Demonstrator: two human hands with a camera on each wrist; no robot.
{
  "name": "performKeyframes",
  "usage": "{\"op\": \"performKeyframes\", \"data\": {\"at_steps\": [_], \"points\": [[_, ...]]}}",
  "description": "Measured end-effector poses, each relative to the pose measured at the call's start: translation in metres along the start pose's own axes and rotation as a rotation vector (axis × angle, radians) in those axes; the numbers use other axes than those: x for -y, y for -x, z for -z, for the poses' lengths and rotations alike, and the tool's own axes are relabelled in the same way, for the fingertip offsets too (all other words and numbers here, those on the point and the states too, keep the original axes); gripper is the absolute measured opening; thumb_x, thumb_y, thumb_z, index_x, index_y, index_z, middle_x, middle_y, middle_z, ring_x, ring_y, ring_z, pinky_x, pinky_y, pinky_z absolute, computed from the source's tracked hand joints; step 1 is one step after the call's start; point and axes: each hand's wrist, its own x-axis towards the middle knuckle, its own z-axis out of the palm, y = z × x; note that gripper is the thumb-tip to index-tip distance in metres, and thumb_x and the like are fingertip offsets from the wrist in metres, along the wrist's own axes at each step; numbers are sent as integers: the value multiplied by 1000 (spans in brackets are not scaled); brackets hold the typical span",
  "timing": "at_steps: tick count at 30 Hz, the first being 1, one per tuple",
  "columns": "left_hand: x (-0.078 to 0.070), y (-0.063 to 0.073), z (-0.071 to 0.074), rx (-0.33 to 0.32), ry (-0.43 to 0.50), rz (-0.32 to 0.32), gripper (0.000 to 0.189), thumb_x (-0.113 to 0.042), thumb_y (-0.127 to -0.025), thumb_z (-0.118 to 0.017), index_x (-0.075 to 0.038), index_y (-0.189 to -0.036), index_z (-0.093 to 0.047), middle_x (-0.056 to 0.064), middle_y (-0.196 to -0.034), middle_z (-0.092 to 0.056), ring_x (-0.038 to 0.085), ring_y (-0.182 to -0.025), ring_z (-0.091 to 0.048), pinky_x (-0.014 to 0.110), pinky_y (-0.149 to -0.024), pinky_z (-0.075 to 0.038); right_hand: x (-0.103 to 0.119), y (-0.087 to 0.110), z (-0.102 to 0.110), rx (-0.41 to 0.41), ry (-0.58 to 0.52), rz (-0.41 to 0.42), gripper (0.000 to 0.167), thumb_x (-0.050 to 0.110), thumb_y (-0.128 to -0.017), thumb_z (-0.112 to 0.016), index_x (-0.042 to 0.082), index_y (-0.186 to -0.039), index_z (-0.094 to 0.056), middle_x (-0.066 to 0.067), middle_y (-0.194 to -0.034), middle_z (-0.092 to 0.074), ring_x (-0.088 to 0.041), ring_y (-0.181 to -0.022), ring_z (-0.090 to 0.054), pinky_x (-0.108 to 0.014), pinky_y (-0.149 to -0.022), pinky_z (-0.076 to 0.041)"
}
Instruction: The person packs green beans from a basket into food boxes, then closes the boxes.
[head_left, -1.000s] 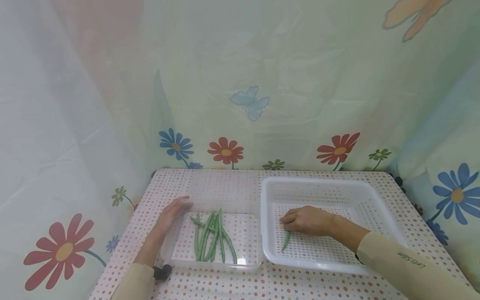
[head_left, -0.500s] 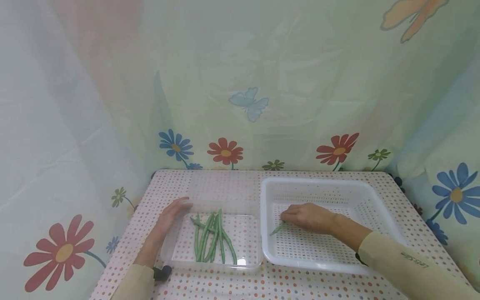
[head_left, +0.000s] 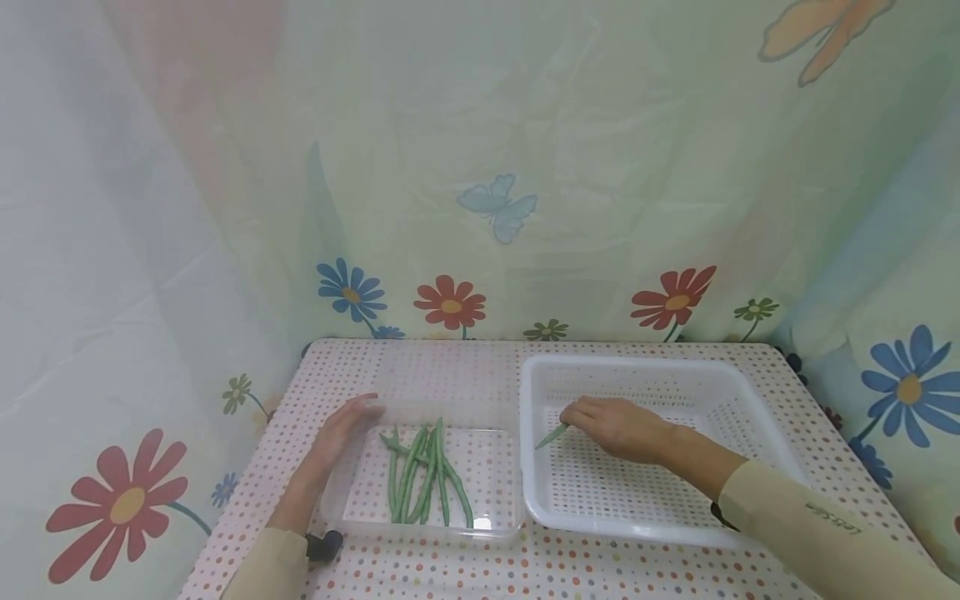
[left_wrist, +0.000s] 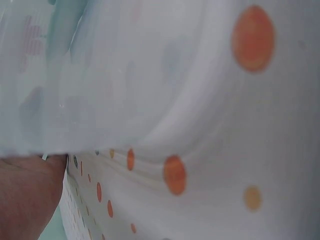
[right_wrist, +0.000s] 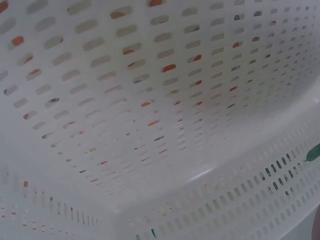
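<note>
My right hand (head_left: 618, 427) pinches one green bean (head_left: 552, 435) over the white perforated basket (head_left: 637, 530). The bean points left toward the basket's near-left wall, and its tip shows at the right edge of the right wrist view. My left hand (head_left: 339, 433) rests along the left side of a clear plastic container (head_left: 495, 528), its fingers extended by the back left corner. Inside that container several green beans (head_left: 423, 479) lie in a loose, crossing bunch. In the left wrist view, part of the hand (left_wrist: 27, 192) lies beside the container's cloudy wall (left_wrist: 120, 100).
A dotted cloth (head_left: 555, 567) covers the table. The container's clear lid (head_left: 450, 371) seems to extend behind it. Basket and container stand side by side, their rims nearly touching. A flower-printed curtain (head_left: 570, 250) encloses the table at the back and sides.
My right hand has risen slightly within the basket, and the bean has swung from hanging downward to pointing left. The left hand and the container have stayed put.
</note>
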Motion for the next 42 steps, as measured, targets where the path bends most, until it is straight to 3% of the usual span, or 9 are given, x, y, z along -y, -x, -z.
{"op": "performKeyframes", "data": {"at_steps": [5, 10, 13, 17, 21, 25, 31, 37, 42], "points": [[1, -1, 0, -2, 1, 3, 49, -48, -111, -41, -22, -152, -53, 5, -165, -44, 31, -159, -29, 59, -131, -11, -1, -2, 1, 8, -27, -41, 40, 2, -90, -76, 12, -126, -61, 5, -115, -69, -9, -104, -69, -26, -91, -61], [1, -2, 0, -3, 0, 2, 50, -49, -111, -41, -22, -151, -54, 5, -165, -44, 32, -159, -29, 59, -131, -11, 2, -6, 7, 58, -114, -177, 33, 8, -97, -71, 18, -124, -55, 7, -108, -67, -2, -92, -59, -25, -84, -60], [1, -2, 1, -5, 2, 0, 50, -48, -111, -41, -21, -151, -54, 5, -165, -44, 32, -159, -28, 59, -131, -11, 3, -9, 10, 49, -133, -208, 27, 11, -100, -67, 19, -123, -55, 6, -108, -68, -3, -92, -59, -26, -85, -61], [3, -3, 1, -6, 0, 3, 50, -48, -111, -42, -21, -151, -54, 5, -164, -44, 31, -158, -29, 59, -131, -12, 4, -17, 16, -7, -127, -163, 15, 18, -108, -56, 16, -123, -58, 5, -111, -69, -6, -97, -65, -29, -88, -62], [5, -4, 1, -1, 9, 6, 50, -48, -111, -43, -21, -151, -53, 3, -164, -45, 31, -158, -30, 59, -131, -12, 8, -29, 25, -50, -122, -135, 16, 26, -112, -47, 17, -120, -58, 6, -108, -69, -6, -93, -64, -27, -83, -62], [6, -4, 1, 3, 11, 4, 51, -48, -111, -42, -20, -152, -52, 5, -165, -44, 32, -158, -29, 60, -130, -11, 13, -42, 31, -63, -107, -106, 12, 21, -108, -59, 18, -119, -59, 8, -108, -70, -5, -93, -64, -24, -82, -61], [5, -4, 0, -5, 2, -1, 52, -48, -111, -41, -18, -152, -52, 6, -165, -43, 32, -159, -28, 59, -131, -12, 19, -61, 38, -90, -58, -20, 33, 9, -92, -77, 18, -120, -61, 10, -110, -69, -5, -97, -64, -23, -86, -60], [6, -4, 0, 7, 10, 5, 54, -49, -111, -40, -17, -153, -52, 5, -165, -43, 31, -159, -28, 58, -131, -12, 22, -77, 37, -174, 23, 97, 38, 8, -85, -84, 18, -115, -64, 9, -109, -72, -8, -100, -67, -23, -88, -60], [8, -5, -1, 7, 9, 6, 56, -51, -111, -39, -17, -153, -52, 3, -164, -45, 30, -158, -30, 57, -131, -13, 26, -93, 38, -242, 68, 170, 24, 9, -90, -80, 19, -107, -66, 11, -107, -72, -8, -100, -66, -22, -88, -58]]}}
